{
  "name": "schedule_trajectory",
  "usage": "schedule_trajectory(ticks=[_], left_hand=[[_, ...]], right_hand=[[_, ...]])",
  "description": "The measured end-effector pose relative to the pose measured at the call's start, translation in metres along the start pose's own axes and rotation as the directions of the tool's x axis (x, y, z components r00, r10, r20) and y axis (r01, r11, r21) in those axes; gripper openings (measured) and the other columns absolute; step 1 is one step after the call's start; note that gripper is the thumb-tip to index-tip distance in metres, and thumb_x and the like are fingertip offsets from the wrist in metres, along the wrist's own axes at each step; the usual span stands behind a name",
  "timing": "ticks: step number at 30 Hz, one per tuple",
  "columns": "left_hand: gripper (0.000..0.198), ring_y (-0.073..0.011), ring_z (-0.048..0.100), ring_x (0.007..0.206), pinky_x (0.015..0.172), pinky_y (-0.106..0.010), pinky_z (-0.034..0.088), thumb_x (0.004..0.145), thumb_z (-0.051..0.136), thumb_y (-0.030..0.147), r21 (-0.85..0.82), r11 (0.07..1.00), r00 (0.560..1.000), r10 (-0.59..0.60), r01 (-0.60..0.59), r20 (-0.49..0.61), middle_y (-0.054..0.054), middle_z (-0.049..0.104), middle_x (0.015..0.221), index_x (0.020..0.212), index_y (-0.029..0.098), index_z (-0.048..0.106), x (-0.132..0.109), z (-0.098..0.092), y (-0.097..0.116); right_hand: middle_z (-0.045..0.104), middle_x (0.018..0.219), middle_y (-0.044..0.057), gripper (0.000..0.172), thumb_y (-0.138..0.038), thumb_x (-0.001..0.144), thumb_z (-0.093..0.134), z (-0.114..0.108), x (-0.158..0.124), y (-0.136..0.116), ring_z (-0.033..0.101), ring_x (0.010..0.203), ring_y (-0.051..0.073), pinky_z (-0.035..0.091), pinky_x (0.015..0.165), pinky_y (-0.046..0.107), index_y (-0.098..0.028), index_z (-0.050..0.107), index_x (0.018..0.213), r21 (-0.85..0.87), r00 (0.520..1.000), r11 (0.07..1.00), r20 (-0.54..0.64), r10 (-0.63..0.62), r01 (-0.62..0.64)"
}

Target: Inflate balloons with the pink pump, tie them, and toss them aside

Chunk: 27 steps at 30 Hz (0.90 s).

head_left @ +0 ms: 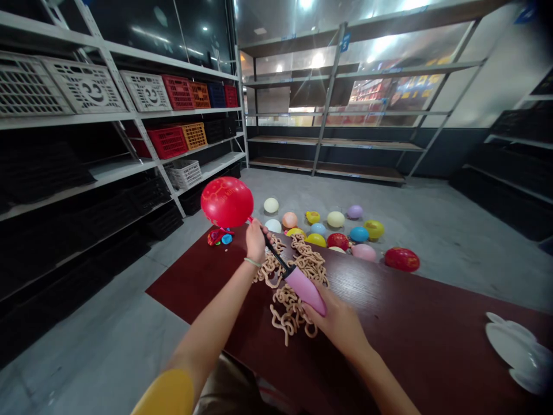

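My left hand is closed round the neck of a red inflated balloon, pinching it onto the black nozzle of a pink hand pump. My right hand grips the pump's pink body lower down. Both hands are above a dark red table. Under the pump lies a heap of tan uninflated long balloons. A small pile of coloured uninflated balloons sits at the table's far left corner.
Several inflated balloons of many colours lie on the grey floor beyond the table. White plastic pieces rest at the table's right edge. Shelves with crates line the left wall; bare metal shelves stand behind.
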<state>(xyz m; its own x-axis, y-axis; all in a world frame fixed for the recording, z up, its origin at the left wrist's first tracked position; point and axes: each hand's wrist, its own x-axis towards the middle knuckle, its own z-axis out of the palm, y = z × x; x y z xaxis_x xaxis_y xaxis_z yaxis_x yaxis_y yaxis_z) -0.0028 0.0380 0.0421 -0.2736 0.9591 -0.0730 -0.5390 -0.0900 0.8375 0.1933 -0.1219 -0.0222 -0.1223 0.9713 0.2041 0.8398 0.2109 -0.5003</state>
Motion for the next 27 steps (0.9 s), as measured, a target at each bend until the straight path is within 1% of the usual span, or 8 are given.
schedule_trajectory(ticks=[4, 7, 10, 16, 19, 21, 24, 27], left_hand=[[0.028, -0.0079, 0.041, 0.038, 0.036, -0.019, 0.034, 0.09, 0.049, 0.04, 0.014, 0.997, 0.994, -0.08, 0.079, 0.067, 0.006, 0.042, 0.053, 0.072, 0.022, 0.039, -0.037, 0.006, -0.038], [0.029, -0.0078, 0.042, 0.038, 0.036, -0.018, 0.035, 0.09, 0.048, 0.041, 0.028, 0.995, 0.992, -0.102, 0.1, 0.074, 0.006, 0.041, 0.053, 0.071, 0.021, 0.038, -0.043, 0.004, -0.048], [0.029, -0.0079, 0.041, 0.038, 0.036, -0.019, 0.034, 0.091, 0.045, 0.04, 0.023, 0.996, 0.993, -0.089, 0.088, 0.072, 0.006, 0.04, 0.053, 0.07, 0.021, 0.038, -0.029, -0.003, -0.039], [0.024, -0.0077, 0.04, 0.038, 0.036, -0.018, 0.032, 0.09, 0.048, 0.034, -0.008, 1.0, 0.999, -0.026, 0.025, -0.021, 0.007, 0.038, 0.053, 0.073, 0.022, 0.037, 0.013, -0.015, 0.005], [0.021, -0.0076, 0.04, 0.038, 0.036, -0.017, 0.03, 0.09, 0.047, 0.033, -0.022, 1.0, 1.0, 0.002, -0.003, -0.027, 0.007, 0.038, 0.054, 0.074, 0.022, 0.038, 0.016, -0.012, 0.014], [0.023, -0.0074, 0.039, 0.038, 0.036, -0.018, 0.03, 0.09, 0.048, 0.035, -0.037, 0.999, 1.0, 0.004, -0.005, -0.02, 0.007, 0.039, 0.054, 0.074, 0.022, 0.038, 0.006, -0.007, 0.006], [0.026, -0.0079, 0.04, 0.038, 0.036, -0.019, 0.032, 0.09, 0.049, 0.038, -0.022, 0.999, 1.0, -0.026, 0.026, 0.014, 0.007, 0.04, 0.054, 0.073, 0.022, 0.038, -0.019, 0.0, -0.02], [0.027, -0.0084, 0.042, 0.038, 0.036, -0.02, 0.036, 0.09, 0.049, 0.04, -0.008, 0.997, 0.995, -0.078, 0.079, 0.062, 0.006, 0.042, 0.054, 0.073, 0.022, 0.038, -0.04, 0.003, -0.045]], right_hand=[[0.07, 0.121, 0.007, 0.053, -0.046, 0.09, 0.056, 0.003, 0.0, 0.002, 0.07, 0.103, 0.03, 0.054, 0.082, 0.038, -0.026, 0.052, 0.138, 0.043, 0.999, 0.998, 0.015, 0.051, -0.051], [0.069, 0.124, 0.007, 0.053, -0.045, 0.089, 0.057, 0.003, 0.0, 0.002, 0.07, 0.104, 0.029, 0.054, 0.085, 0.038, -0.027, 0.052, 0.138, 0.06, 0.999, 0.997, 0.017, 0.036, -0.037], [0.069, 0.124, 0.007, 0.053, -0.045, 0.089, 0.058, 0.001, 0.001, 0.001, 0.069, 0.104, 0.027, 0.054, 0.086, 0.037, -0.026, 0.052, 0.138, 0.077, 1.0, 0.997, 0.016, 0.006, -0.007], [0.071, 0.118, 0.008, 0.056, -0.042, 0.088, 0.059, -0.002, 0.0, -0.004, 0.07, 0.098, 0.028, 0.055, 0.081, 0.037, -0.026, 0.051, 0.141, 0.01, 0.999, 0.999, 0.003, -0.05, 0.05], [0.07, 0.121, 0.006, 0.056, -0.042, 0.088, 0.06, -0.001, 0.0, -0.003, 0.071, 0.098, 0.027, 0.055, 0.081, 0.036, -0.028, 0.05, 0.141, 0.008, 0.999, 0.999, -0.025, -0.047, 0.047], [0.07, 0.121, 0.005, 0.056, -0.042, 0.087, 0.061, 0.001, 0.0, 0.0, 0.071, 0.097, 0.026, 0.055, 0.081, 0.035, -0.03, 0.051, 0.14, -0.002, 0.999, 0.999, -0.038, -0.034, 0.034], [0.072, 0.119, 0.004, 0.053, -0.042, 0.087, 0.06, 0.002, 0.001, 0.004, 0.072, 0.096, 0.026, 0.056, 0.079, 0.034, -0.031, 0.054, 0.138, -0.019, 0.999, 1.0, -0.038, 0.011, -0.011], [0.071, 0.121, 0.005, 0.053, -0.044, 0.088, 0.059, 0.002, 0.001, 0.005, 0.071, 0.1, 0.027, 0.055, 0.083, 0.036, -0.028, 0.054, 0.138, 0.01, 0.999, 0.999, -0.004, 0.036, -0.036]])
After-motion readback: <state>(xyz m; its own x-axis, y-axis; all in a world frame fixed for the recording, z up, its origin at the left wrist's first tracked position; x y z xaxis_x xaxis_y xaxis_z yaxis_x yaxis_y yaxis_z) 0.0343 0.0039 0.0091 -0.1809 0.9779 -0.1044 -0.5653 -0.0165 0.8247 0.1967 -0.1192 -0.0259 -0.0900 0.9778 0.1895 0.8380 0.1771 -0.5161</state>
